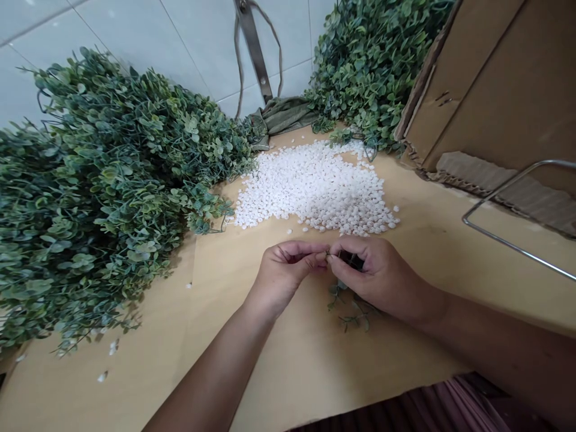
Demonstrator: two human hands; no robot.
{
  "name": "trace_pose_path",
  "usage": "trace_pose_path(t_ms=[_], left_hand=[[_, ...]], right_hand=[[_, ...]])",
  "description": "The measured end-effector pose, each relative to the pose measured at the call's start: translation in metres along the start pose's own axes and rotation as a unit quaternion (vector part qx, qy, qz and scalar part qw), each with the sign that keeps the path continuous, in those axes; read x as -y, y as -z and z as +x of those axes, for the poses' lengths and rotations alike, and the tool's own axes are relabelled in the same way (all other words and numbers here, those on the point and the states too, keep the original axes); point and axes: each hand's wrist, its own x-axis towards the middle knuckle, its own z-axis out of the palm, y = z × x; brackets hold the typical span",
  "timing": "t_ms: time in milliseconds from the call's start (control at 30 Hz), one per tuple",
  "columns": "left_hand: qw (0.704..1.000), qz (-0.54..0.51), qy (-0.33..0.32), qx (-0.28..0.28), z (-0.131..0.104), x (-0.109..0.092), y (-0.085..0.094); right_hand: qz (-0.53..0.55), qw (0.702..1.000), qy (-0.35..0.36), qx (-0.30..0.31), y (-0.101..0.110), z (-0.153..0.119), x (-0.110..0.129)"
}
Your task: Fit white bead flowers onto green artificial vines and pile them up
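In the head view, a leafy sprig (337,289) is held by the right hand (380,270) over the table (288,372). The left hand (290,264) is pinched closed against it; what is gripped there cannot be told. White bits (310,186) are heaped beyond.

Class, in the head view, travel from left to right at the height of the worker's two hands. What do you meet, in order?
Heap of green foliage → left hand → right hand → bent metal rod.
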Motion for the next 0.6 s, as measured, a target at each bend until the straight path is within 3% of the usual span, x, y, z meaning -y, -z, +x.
trace_pose_path(t_ms=[600], left_hand=[[1.0, 0.006, 0.012, -0.027, -0.0001, -0.003, -0.0006]], right_hand=[[0.024, 1.0, 0.004, 0.007, 0.001, 0.0027, -0.0002]])
